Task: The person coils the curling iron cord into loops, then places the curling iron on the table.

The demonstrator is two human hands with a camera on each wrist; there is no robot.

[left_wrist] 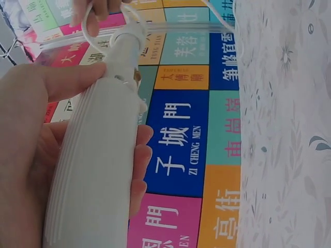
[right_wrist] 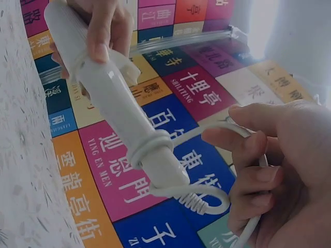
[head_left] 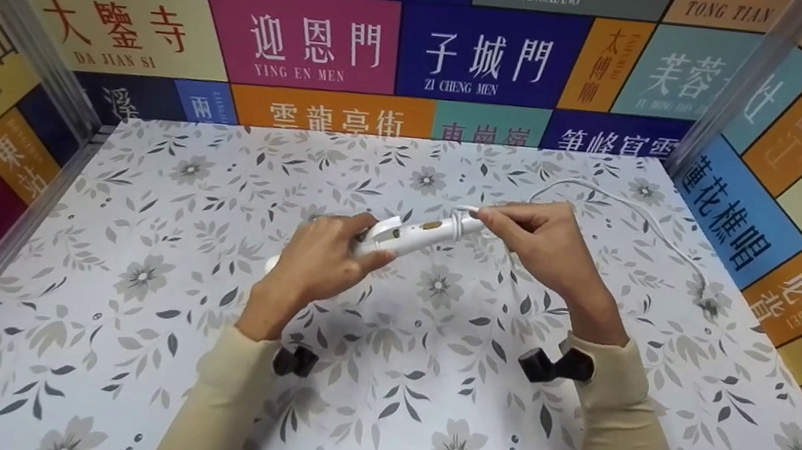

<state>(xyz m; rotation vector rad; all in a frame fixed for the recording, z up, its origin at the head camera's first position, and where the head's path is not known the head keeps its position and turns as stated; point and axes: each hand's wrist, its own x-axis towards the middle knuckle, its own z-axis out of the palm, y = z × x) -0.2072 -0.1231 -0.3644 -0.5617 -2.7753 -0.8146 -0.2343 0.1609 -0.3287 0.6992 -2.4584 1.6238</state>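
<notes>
A white curling iron (head_left: 414, 239) with a raised clip lever and a gold button is held above the table, tilted up towards the right. My left hand (head_left: 322, 254) grips its wider, ribbed section, the thumb lying along one side in the left wrist view. Around the handle's narrow end the white cord (right_wrist: 155, 146) is wound in loops. My right hand (head_left: 549, 246) holds the cord just beyond that end. In the right wrist view, the cord makes a loop through the curled fingers (right_wrist: 258, 175), and a coiled strain relief (right_wrist: 194, 202) sticks out of the handle.
The rest of the cord (head_left: 623, 197) trails over the table's back right to its right side. A floral cloth (head_left: 391, 375) covers the table. Panels with printed characters (head_left: 301, 40) stand behind and at both sides. Black mounts (head_left: 557, 365) sit at both wrists.
</notes>
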